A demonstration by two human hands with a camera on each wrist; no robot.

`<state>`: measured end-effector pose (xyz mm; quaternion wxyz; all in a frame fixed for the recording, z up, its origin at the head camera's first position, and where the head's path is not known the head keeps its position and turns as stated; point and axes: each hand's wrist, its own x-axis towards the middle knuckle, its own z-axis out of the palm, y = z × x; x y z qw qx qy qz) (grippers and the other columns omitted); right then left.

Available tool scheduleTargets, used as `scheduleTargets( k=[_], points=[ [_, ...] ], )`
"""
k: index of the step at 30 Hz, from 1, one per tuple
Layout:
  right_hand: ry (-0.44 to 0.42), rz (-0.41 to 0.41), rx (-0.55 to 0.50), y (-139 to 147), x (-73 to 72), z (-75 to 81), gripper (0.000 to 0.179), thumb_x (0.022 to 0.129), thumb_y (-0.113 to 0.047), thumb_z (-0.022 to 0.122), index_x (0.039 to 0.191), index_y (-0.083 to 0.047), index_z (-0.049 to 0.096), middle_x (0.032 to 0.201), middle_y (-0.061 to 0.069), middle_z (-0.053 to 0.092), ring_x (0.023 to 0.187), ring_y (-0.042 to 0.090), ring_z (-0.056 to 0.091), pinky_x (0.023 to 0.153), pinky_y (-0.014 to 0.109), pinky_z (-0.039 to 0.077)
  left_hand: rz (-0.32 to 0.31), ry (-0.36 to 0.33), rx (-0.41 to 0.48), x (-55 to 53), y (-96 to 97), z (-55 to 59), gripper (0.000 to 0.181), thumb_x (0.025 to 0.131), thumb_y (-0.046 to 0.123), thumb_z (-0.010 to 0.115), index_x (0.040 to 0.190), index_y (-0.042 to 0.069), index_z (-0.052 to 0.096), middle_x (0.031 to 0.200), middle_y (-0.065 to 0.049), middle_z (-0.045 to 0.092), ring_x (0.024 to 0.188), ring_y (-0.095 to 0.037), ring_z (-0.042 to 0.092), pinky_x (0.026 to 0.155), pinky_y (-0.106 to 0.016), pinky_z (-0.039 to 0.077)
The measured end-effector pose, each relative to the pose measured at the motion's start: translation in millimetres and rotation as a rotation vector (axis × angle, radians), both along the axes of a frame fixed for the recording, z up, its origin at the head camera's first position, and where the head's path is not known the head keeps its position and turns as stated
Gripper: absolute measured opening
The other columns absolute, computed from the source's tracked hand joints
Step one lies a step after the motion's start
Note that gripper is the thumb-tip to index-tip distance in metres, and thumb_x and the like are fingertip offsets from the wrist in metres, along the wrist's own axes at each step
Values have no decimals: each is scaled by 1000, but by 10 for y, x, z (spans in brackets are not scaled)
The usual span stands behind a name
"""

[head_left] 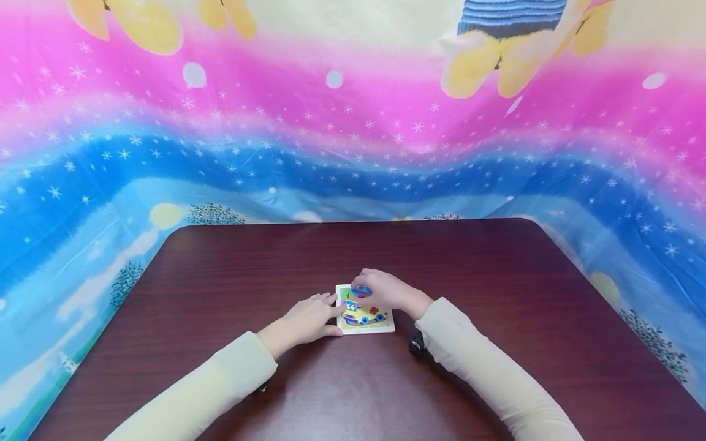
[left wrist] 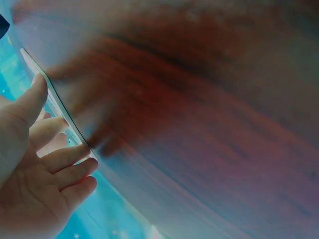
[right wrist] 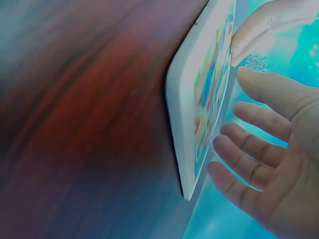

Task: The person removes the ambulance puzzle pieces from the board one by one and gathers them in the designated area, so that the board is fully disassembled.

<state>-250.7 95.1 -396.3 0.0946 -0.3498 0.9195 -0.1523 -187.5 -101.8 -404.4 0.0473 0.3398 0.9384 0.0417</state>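
A small picture puzzle board (head_left: 366, 327) with a white border lies flat on the table, showing a yellow cartoon ambulance with blue wheels and a red cross. My left hand (head_left: 309, 320) rests at its left side, thumb by the near corner and straight fingers along the edge. The left wrist view has the left thumb (left wrist: 37, 94) against the board's thin edge. Over the board's far part reaches my right hand (head_left: 386, 289), its fingertips right at the blue top of the picture. In the right wrist view its fingers (right wrist: 244, 174) are loosely spread, with nothing visible between them and the thumb.
The dark reddish-brown wooden table (head_left: 248, 257) extends around the board on all sides. Behind it and along both sides hangs a cloth (head_left: 353, 141) in pink and blue with snowflakes. A black wrist device (head_left: 417, 344) shows under the right sleeve.
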Motion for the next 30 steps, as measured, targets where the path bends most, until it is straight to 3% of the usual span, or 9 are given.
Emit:
scheduleTargets(
  k=[9,21,30],
  points=[
    [0,-9,38,-116,-55,-28,33,83,-23,70,113,-9,65,102,4,56,90,16,55,80,32,47,9,8,-13,-9,9,-7,54,85,42,62,128,10,56,131,-21,47,121,-32,44,100,-39,35],
    [73,-43,111,-166,-66,-29,28,81,-26,71,105,-12,67,96,-2,57,86,13,56,76,31,47,19,-7,-1,-9,6,-14,54,86,40,62,129,9,55,133,-21,45,121,-32,44,101,-40,34],
    [51,-55,124,-190,-100,-44,28,81,-26,72,104,-11,66,97,0,57,87,14,56,77,33,48,28,-13,-2,-21,4,-33,54,86,41,62,129,9,55,134,-20,45,123,-32,42,101,-39,33]
  ],
)
